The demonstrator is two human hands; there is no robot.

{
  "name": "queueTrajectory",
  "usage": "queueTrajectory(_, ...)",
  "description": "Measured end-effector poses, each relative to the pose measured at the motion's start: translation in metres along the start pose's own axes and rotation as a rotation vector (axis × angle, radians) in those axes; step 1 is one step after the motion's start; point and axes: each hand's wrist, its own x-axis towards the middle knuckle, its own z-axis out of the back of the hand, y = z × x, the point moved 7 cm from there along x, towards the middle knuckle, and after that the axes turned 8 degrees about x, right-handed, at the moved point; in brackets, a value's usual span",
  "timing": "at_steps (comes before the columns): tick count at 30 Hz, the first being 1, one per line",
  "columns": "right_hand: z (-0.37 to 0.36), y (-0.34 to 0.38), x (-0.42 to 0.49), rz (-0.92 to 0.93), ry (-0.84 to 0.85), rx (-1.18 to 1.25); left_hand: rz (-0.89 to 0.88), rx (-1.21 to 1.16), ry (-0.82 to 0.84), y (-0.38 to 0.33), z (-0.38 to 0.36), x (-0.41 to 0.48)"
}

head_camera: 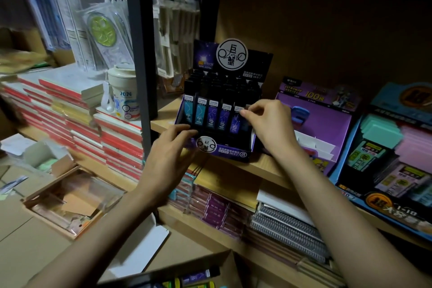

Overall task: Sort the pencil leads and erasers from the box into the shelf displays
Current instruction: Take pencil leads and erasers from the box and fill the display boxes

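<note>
A black and purple constellation display box (224, 147) of pencil lead tubes stands on the wooden shelf (261, 166). My right hand (268, 124) pinches the top of a pencil lead tube (236, 121) at the right end of the front row. My left hand (173, 154) rests against the display's front left corner, fingers curled on its edge. A cardboard box (210, 264) at the bottom edge holds more lead tubes (201, 276) and other small items.
A purple display (322, 119) and a blue display (385, 166) with lead packs and erasers stand to the right. Notebooks are stacked below the shelf and at left. A dark shelf post (140, 54) rises left of the display. An opened carton (67, 201) lies lower left.
</note>
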Motion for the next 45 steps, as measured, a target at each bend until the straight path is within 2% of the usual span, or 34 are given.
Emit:
queueTrajectory(2, 0.014, 0.008, -0.013, 0.059, -0.012, -0.018, -0.005, 0.010, -0.026, 0.000, 0.013, -0.012)
queueTrajectory(4, 0.024, 0.012, -0.036, 0.081, 0.058, 0.077, 0.029, -0.044, 0.005, 0.006, 0.019, -0.030)
queueTrajectory(6, 0.018, 0.013, -0.068, 0.112, 0.246, 0.097, 0.058, -0.085, 0.117, 0.014, 0.009, -0.057)
queueTrajectory(10, -0.035, -0.014, -0.150, 0.207, 0.772, -0.179, 0.106, 0.025, 0.455, 0.036, -0.045, -0.141)
queueTrajectory(13, -0.071, -0.060, -0.212, 0.120, 0.986, -0.223, 0.236, 0.037, 0.676, 0.064, -0.084, -0.214)
queueTrajectory(17, -0.117, -0.131, -0.284, -0.067, 1.137, -0.204, 0.490, -0.081, 0.740, 0.091, -0.123, -0.309)
queueTrajectory(21, -0.157, -0.200, -0.350, -0.325, 1.205, -0.144, 0.703, -0.138, 0.834, 0.104, -0.160, -0.392)
queueTrajectory(24, -0.177, -0.242, -0.398, -0.558, 1.192, -0.108, 0.851, -0.177, 0.807, 0.117, -0.171, -0.430)
queueTrajectory(27, -0.188, -0.267, -0.435, -0.646, 1.241, -0.158, 0.849, -0.192, 0.862, 0.115, -0.181, -0.456)
queueTrajectory(29, -0.194, -0.272, -0.454, -0.632, 1.321, -0.158, 0.772, -0.150, 0.939, 0.106, -0.189, -0.468)
queueTrajectory(32, -0.195, -0.275, -0.477, -0.503, 1.448, -0.246, 0.678, -0.042, 0.923, 0.097, -0.195, -0.469)
queueTrajectory(35, -0.192, -0.277, -0.488, -0.342, 1.463, -0.377, 0.582, 0.026, 0.895, 0.088, -0.204, -0.463)
queueTrajectory(37, -0.192, -0.277, -0.489, -0.235, 1.434, -0.455, 0.640, 0.006, 0.846, 0.089, -0.207, -0.461)
queueTrajectory(40, -0.194, -0.277, -0.485, -0.199, 1.403, -0.474, 0.721, 0.027, 0.772, 0.096, -0.207, -0.459)
queueTrajectory(45, -0.196, -0.275, -0.479, -0.198, 1.460, -0.421, 0.692, 0.152, 0.955, 0.115, -0.221, -0.454)
